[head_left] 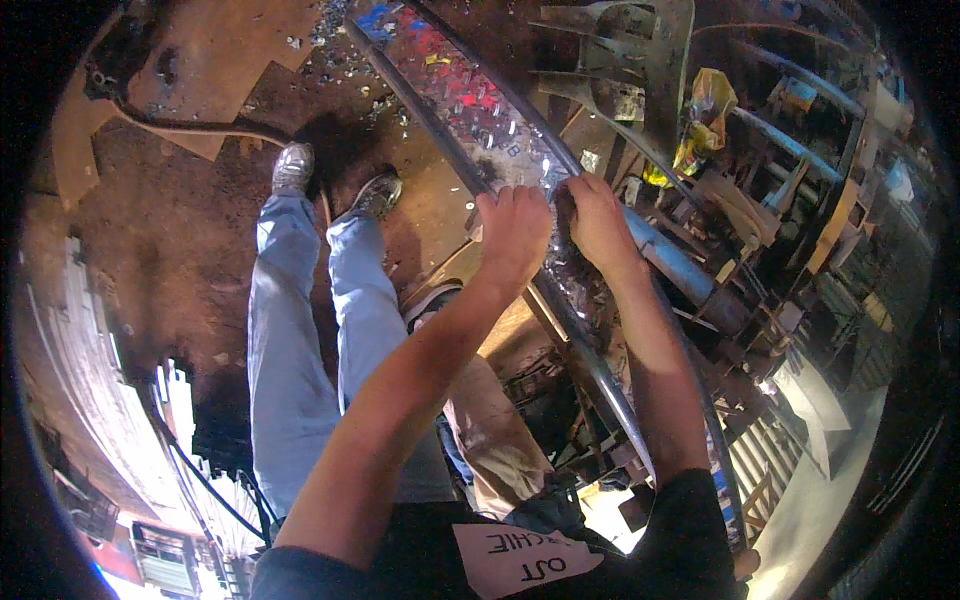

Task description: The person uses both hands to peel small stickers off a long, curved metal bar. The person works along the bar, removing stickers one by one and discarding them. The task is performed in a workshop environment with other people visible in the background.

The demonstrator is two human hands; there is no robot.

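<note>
Two long dark metal tubes run side by side from the top of the head view down towards the lower right. My left hand [515, 228] is closed, its fingers curled over at the left tube [425, 115]. Just beside it, my right hand [598, 218] wraps round the right tube [505, 85]. Both palms are hidden, and a small dark patch between the hands is too unclear to name. Beyond them, between the tubes, a surface with red and blue patches [465, 75] is strewn with small shiny scraps.
Blue metal bars [675, 262], a slatted metal piece [620, 60] and a yellow bag [700, 125] crowd the right side. A hose [200, 128] crosses the brown floor at upper left. Tan-trousered legs [490, 425] stand close by the tubes. Pale strips [110, 360] lie at left.
</note>
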